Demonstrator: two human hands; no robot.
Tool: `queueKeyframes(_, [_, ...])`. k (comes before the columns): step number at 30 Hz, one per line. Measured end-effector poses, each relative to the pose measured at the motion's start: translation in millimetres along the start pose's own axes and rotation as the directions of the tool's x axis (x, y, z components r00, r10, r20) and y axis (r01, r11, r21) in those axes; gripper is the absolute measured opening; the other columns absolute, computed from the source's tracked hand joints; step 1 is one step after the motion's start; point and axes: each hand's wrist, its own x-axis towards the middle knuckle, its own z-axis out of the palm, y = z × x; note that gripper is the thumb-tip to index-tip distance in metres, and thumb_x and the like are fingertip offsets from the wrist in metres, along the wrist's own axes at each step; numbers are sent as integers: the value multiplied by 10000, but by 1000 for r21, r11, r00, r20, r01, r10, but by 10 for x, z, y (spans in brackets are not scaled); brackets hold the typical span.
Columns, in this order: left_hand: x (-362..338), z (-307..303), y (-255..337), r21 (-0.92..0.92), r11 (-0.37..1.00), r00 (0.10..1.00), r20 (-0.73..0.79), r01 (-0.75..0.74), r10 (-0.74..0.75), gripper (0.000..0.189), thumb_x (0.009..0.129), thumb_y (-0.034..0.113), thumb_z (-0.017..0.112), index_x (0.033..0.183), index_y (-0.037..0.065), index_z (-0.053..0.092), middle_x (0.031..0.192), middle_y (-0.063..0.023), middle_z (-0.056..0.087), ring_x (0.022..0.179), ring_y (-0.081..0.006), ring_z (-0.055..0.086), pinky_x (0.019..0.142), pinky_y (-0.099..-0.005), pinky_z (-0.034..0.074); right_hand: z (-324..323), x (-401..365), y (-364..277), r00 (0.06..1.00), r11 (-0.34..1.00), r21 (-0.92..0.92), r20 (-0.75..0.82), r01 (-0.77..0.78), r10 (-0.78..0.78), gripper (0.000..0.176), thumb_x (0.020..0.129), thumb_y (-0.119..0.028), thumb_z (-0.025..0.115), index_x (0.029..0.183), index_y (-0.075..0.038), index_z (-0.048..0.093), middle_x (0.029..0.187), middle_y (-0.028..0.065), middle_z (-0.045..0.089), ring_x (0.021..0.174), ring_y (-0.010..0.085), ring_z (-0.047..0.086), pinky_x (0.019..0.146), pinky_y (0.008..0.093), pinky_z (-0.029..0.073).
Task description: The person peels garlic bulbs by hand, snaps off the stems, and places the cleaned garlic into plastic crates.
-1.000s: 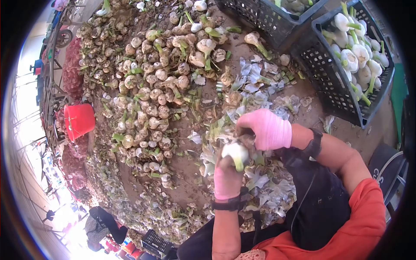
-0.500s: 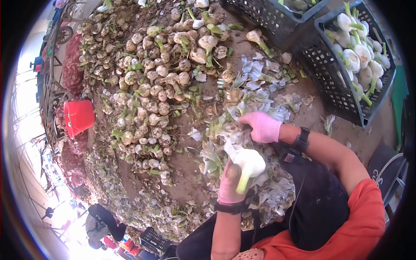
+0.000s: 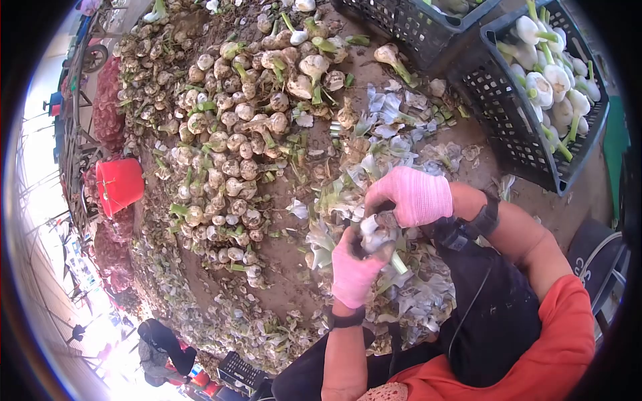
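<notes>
Both my hands wear pink gloves and meet at one garlic bulb (image 3: 376, 234), whose cut green stem points down and to the right. My left hand (image 3: 356, 269) grips the bulb from below with closed fingers. From above, my right hand (image 3: 416, 197) has its fingers curled against the same bulb, pinching at its outer skin; the fingertips are partly hidden. Peeled skins and leaf scraps (image 3: 418, 287) lie beneath and around the hands.
A large heap of unpeeled garlic (image 3: 234, 147) covers the ground ahead. A black crate (image 3: 498, 110) of clean garlic stands at the upper right, beside another black crate (image 3: 408, 30). A red bucket (image 3: 120, 186) and a person (image 3: 160, 351) are at the left.
My right hand has moved down to the bulb and now grips it together with my left hand. The bulb has turned, its white surface now largely covered by my fingers.
</notes>
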Motion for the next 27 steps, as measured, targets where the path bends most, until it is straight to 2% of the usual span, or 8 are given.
queueKeyframes(4, [-43,47,109,21,999,995,90,36,-37,502,691,62,777,1121,-22,531,1023,-81,623,908,-135,603,811,-267,493,44,119,159,958,905,-328,1,-272,288,217,724,-122,601,929,-73,654,813,143,665,804,349,644,715,406,512])
queueKeyframes(7, [-103,96,215,-248,965,989,96,-85,112,521,648,27,789,1086,5,507,1021,-79,606,974,-159,588,874,-307,472,167,76,549,902,803,-438,-40,-403,431,311,703,-86,605,1010,-110,653,845,140,666,851,360,632,744,423,504])
queueKeyframes(13, [31,-25,40,-317,945,994,-94,-86,58,701,675,91,817,1244,-10,420,1143,-141,559,1027,-222,579,902,-339,483,58,-69,283,982,948,-263,-104,-179,156,741,647,15,587,1343,-191,434,1283,177,441,1016,397,568,878,432,482])
queueKeyframes(20, [264,94,141,5,960,913,-308,-281,268,624,711,143,808,1221,8,474,1072,-85,577,987,-186,574,872,-292,468,108,-81,72,989,997,-69,-146,-39,29,678,699,-51,680,1327,-92,428,1207,162,529,1044,338,583,904,392,476])
queueKeyframes(22, [262,214,383,13,947,906,-289,-321,310,579,739,98,770,1229,8,475,1058,-93,578,967,-186,578,854,-291,481,-1,-76,81,976,966,257,-209,-4,60,575,692,-37,672,1240,-54,499,1096,128,607,1048,287,590,913,373,468])
queueKeyframes(24, [213,345,684,-108,899,875,-303,-425,378,536,769,79,722,1241,13,477,1067,-100,579,964,-196,580,848,-312,497,-170,-155,127,949,835,516,-314,192,-24,542,671,-13,679,1192,-36,531,1048,101,639,1002,242,604,890,346,491])
queueKeyframes(26, [126,467,890,-162,863,856,-306,-479,418,500,790,60,676,1245,13,475,1086,-103,580,984,-207,578,843,-331,509,-388,-392,20,907,186,894,-420,407,30,521,693,-87,745,1170,-23,544,1099,83,615,1014,216,598,867,344,506])
queueKeyframes(27, [107,489,937,-192,849,857,-277,-492,434,499,790,67,679,1244,14,478,1095,-99,580,995,-205,575,841,-332,510,-458,-484,126,854,194,851,-511,488,97,520,722,-138,748,1179,-11,534,1099,81,603,1014,204,598,853,337,512])
